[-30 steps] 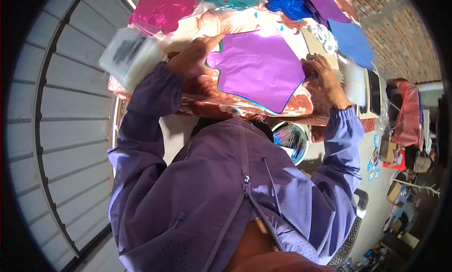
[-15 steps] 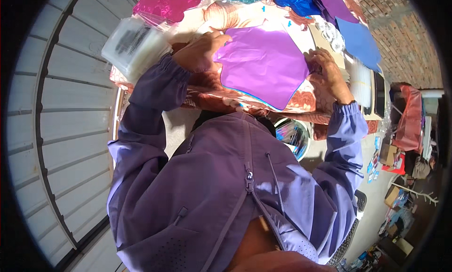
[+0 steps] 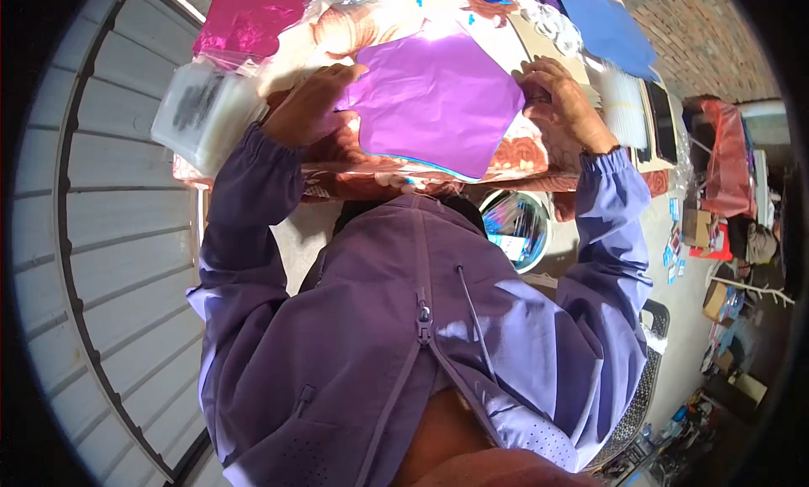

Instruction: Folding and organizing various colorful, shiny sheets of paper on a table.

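A flat purple foil balloon [image 3: 434, 108], uninflated and with pointed corners, lies spread on the table before me. My left hand [image 3: 313, 106] is at its left edge, fingers closed on the corner there. My right hand [image 3: 563, 99] has curled fingers at the right corner, with the fingertips partly in shadow. A thin blue rim shows along the balloon's lower edge.
A clear plastic box [image 3: 198, 112] stands left of my left hand. Pink foil [image 3: 253, 19] and a blue foil piece [image 3: 607, 34] lie farther back. White strips [image 3: 622, 108] sit at the right. Below the table edge stands a round bucket [image 3: 539, 243] of shiny packets.
The whole scene has shifted left and slightly up in the picture. Both hands stay at the purple balloon's sides, and the balloon still lies flat between them.
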{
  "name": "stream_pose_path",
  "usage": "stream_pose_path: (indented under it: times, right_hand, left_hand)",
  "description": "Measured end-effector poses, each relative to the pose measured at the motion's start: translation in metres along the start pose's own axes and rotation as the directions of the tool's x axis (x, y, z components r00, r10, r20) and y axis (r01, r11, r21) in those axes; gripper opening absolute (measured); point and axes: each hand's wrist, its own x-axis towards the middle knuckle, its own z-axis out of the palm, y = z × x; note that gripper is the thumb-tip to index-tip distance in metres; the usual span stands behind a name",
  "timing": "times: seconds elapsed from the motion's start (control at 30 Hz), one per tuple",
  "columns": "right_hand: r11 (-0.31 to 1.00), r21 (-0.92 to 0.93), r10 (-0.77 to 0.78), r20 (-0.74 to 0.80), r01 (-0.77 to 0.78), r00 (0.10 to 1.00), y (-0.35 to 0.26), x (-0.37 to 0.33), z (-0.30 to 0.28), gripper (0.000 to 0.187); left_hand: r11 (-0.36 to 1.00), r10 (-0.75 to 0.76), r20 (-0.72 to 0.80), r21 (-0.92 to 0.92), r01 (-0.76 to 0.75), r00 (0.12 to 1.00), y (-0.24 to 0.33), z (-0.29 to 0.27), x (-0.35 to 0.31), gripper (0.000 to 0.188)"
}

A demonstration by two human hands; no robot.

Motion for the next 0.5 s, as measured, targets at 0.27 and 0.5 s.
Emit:
stream_pose_path:
  times: [0.27,0.5]
  right_hand:
    - [0.999,-0.039,-0.015,-0.030,0.014,0.999,0.008,-0.006,0.000,0.036]
    - [0.832,0.240,0.496,0.083,-0.500,0.865,-0.008,-0.009,-0.008,0.029]
  left_hand:
    - [0.984,-0.178,0.210,0.054,0.171,0.961,0.013,-0.013,0.016,0.050]
    - [0.994,-0.108,0.143,-0.014,0.111,0.984,0.010,-0.009,0.013,0.045]
